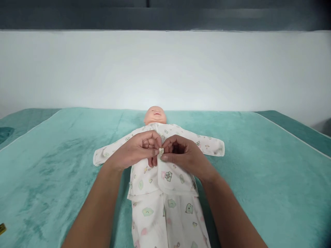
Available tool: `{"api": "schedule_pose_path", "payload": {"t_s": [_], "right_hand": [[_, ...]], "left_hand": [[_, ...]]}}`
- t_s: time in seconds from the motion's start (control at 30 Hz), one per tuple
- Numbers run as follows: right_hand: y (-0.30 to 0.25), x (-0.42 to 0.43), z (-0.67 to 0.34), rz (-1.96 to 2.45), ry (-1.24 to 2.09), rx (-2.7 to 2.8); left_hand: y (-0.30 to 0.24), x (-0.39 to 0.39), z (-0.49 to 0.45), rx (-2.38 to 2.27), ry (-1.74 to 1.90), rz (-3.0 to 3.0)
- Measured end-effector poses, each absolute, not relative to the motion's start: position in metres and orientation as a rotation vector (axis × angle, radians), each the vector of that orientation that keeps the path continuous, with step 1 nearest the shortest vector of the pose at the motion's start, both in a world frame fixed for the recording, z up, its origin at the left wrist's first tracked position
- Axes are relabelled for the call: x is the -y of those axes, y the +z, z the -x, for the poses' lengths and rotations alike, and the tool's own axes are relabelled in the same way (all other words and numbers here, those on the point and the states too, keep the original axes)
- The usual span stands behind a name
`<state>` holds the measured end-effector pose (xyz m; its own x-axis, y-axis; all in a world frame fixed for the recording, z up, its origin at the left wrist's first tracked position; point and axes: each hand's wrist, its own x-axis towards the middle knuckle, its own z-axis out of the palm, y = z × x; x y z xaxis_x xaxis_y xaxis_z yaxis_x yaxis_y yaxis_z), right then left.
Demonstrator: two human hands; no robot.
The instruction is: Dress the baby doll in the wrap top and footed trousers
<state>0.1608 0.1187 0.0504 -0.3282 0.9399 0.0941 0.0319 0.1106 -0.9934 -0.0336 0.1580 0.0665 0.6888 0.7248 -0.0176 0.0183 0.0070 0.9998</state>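
Observation:
A baby doll (155, 115) lies on its back, head away from me and sleeves spread to both sides. It wears a white printed baby shirt (176, 175) over matching trousers (178, 220). Over the middle of the chest, my left hand (141, 148) pinches the shirt's front edge between thumb and fingers. Close against it, my right hand (182, 153) pinches the same edge from the other side. A small raised fold of cloth shows between the fingertips; whether a button or snap is in it I cannot tell. Below the hands the shirt's front panels overlap.
The doll lies on a teal plush blanket (258, 193) with a pale edge line. Behind it stands a white wall (165, 69) with a dark band above. A small yellow object (2, 228) shows at the lower left edge.

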Motion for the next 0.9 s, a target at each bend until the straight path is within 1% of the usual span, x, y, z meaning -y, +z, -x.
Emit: {"api": "schedule_pose_path", "payload": {"t_s": [0.17, 0.47, 0.73, 0.8, 0.9], "right_hand": [[0.053, -0.116, -0.159, 1.049, 1.290, 1.541], [0.045, -0.122, -0.162, 0.957, 1.335, 1.509], [0.041, -0.123, -0.160, 0.971, 1.309, 1.460], [0.042, -0.123, -0.158, 0.972, 1.278, 1.439], [0.043, -0.116, -0.156, 1.023, 1.111, 1.429]], "left_hand": [[0.065, -0.158, 0.034, -0.648, 0.611, -1.477], [0.065, -0.157, 0.034, -0.658, 0.630, -1.519], [0.068, -0.156, 0.033, -0.715, 0.615, -1.529], [0.069, -0.157, 0.032, -0.714, 0.613, -1.540], [0.068, -0.150, 0.031, -0.755, 0.650, -1.601]]}}
